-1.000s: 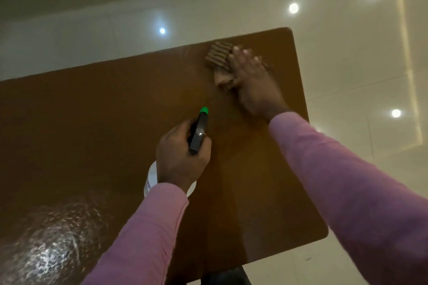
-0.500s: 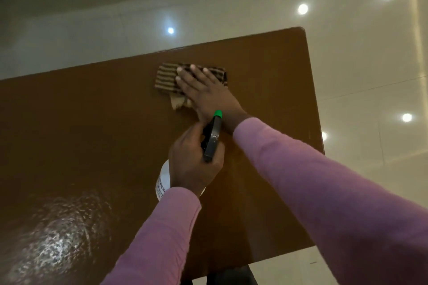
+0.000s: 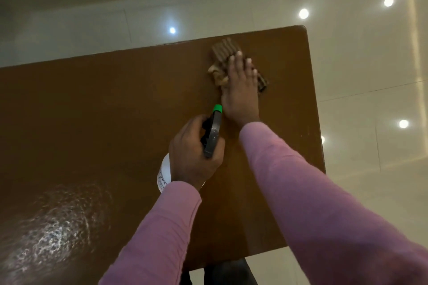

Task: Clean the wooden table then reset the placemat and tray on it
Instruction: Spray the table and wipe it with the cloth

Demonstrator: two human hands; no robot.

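the brown wooden bench [image 3: 115, 111] fills most of the head view, its far right corner near the top right. close to that corner, just inside the far edge, a striped brown cloth [image 3: 223, 50] lies crumpled on the wood. the right hand [image 3: 240, 95] lies flat on top of it, palm down. its fingers [image 3: 237, 62] are straight and released, pressing the cloth to the bench rather than gripping it. part of the cloth sticks out past the fingertips, and a bunched paler fold shows at the thumb side.

the left hand [image 3: 192, 152] is nearer the body, just beside the right wrist. its fingers are curled tight round the neck of a spray bottle [image 3: 213, 136], grasping it under the dark grey head. the green nozzle [image 3: 217, 108] points away toward the right hand, and the bottle's white printed body [image 3: 165, 172] shows past the hand's left side. whether the bottle's base touches the bench i cannot tell, as hand and sleeve hide it.

both arms wear pink sleeves [image 3: 312, 192]. at the near left of the bench lies a streaky bright sheen [image 3: 53, 227], possibly a wet film catching light. around the bench is a glossy pale tiled floor [image 3: 359, 76] with round light reflections. a dark shape [image 3: 231, 271] shows below the near edge, too dim to name.
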